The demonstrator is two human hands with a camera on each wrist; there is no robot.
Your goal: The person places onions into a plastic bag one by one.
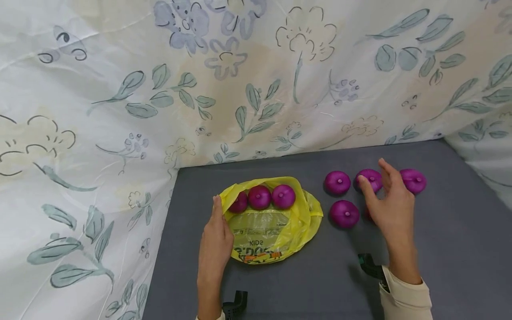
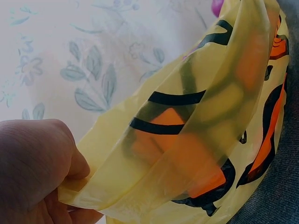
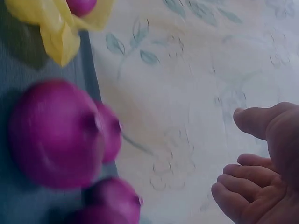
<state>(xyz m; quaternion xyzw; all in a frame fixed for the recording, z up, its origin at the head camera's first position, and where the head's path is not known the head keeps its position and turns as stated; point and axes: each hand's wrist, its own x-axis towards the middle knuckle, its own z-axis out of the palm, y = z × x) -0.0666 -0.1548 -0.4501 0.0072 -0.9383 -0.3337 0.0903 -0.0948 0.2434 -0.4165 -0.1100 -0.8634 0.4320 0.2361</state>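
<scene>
My left hand (image 1: 216,244) pinches the left edge of a yellow plastic bag (image 1: 308,213), thumb and fingers on its rim in the left wrist view. The bag lies with its mouth open and has dark and orange print. Inside sit 3 round purple balls (image 1: 259,197), each with a small nub. To the bag's right, several more purple balls (image 1: 344,214) rest on the dark surface. Above them hovers my right hand (image 1: 394,209), thumb and fingers apart, holding nothing in the right wrist view (image 3: 261,172). It partly hides some of the balls.
A dark grey tabletop (image 1: 296,289) carries everything. Behind it and on the left hangs a pale cloth (image 1: 240,124) printed with flowers and leaves. Black wrist mounts (image 1: 370,266) show near both wrists.
</scene>
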